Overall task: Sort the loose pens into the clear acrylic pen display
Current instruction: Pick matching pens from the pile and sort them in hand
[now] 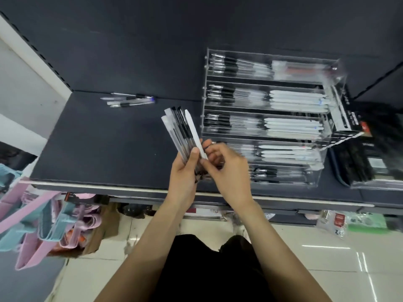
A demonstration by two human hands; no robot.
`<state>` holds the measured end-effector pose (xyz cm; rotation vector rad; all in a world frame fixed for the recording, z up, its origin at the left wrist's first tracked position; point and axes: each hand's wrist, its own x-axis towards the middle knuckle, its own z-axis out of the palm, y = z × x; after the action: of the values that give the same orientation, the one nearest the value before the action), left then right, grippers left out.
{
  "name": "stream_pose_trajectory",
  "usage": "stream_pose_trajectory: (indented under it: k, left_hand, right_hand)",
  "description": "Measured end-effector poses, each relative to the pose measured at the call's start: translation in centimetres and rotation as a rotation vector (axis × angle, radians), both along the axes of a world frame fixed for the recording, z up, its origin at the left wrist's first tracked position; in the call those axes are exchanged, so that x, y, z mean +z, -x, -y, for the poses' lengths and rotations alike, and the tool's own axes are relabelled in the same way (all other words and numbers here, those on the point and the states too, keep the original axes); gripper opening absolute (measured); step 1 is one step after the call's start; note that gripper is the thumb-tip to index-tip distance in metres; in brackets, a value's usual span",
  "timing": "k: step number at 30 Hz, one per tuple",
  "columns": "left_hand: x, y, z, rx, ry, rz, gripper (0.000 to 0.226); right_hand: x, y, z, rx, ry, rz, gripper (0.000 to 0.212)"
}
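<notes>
While the left hand [185, 168] grips a fanned bundle of pens [182, 131] by their lower ends, the right hand [220, 164] pinches one white pen [196, 136] at the bundle's right edge. More loose pens [130, 100] lie far left on the dark shelf [98, 149]; the clear acrylic pen display [268, 118] stands just right of the hands, its tiers already part filled. Pens look light, stiff and smooth, likely to slip from a fan, so each is best held mid-barrel.
</notes>
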<state>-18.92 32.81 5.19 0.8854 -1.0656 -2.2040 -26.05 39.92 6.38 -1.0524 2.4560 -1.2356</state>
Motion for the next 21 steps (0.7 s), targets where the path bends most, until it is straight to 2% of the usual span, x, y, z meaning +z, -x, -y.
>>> stream_pose_trajectory:
  k: [4, 7, 11, 14, 16, 21]
  left_hand:
    - [-0.5, 4.0, -5.3, 0.063, 0.003, 0.004, 0.029]
    - [-0.6, 6.8, -8.6, 0.16, -0.082, 0.0, 0.024]
    - [-1.3, 8.5, -11.2, 0.365, -0.185, -0.046, 0.021]
    - [-2.1, 8.7, -13.1, 0.5, -0.218, -0.043, 0.02]
    - [-2.8, 8.8, -14.1, 0.564, -0.24, -0.051, 0.022]
    - [-3.2, 9.3, -15.8, 0.604, -0.253, -0.114, 0.024]
  right_hand:
    - [-0.6, 5.2, -5.3, 0.106, 0.023, 0.084, 0.013]
    - [-0.9, 10.1, -10.5, 0.135, -0.008, 0.021, 0.012]
    - [-0.9, 16.6, -16.6, 0.155, -0.074, -0.187, 0.016]
    - [-0.8, 20.5, -18.4, 0.179, -0.153, -0.447, 0.018]
    - [-1.1, 22.2, -18.3, 0.266, -0.234, -0.613, 0.018]
    - [-2.2, 22.7, -15.9, 0.514, -0.436, -0.784, 0.027]
